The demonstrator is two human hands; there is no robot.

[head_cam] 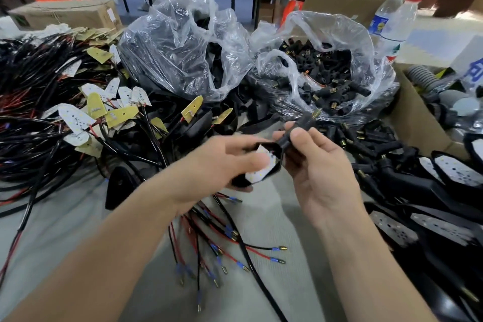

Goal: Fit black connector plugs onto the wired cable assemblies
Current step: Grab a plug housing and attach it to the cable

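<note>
Alignment: our right hand (322,168) is pinching the black brass-tipped plug (300,128) lengthwise toward the black-cased assembly (262,171) our left hand (209,168) is gripping.

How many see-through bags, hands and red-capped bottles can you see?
See-through bags: 2
Hands: 2, the left hand holding a lamp piece, the right hand pinching a black plug
Red-capped bottles: 1
Total: 5

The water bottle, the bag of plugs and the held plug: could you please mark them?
water bottle (380,25): head view, blue label.
bag of plugs (332,25): head view, clear wall.
held plug (307,121): head view, black body.
</note>
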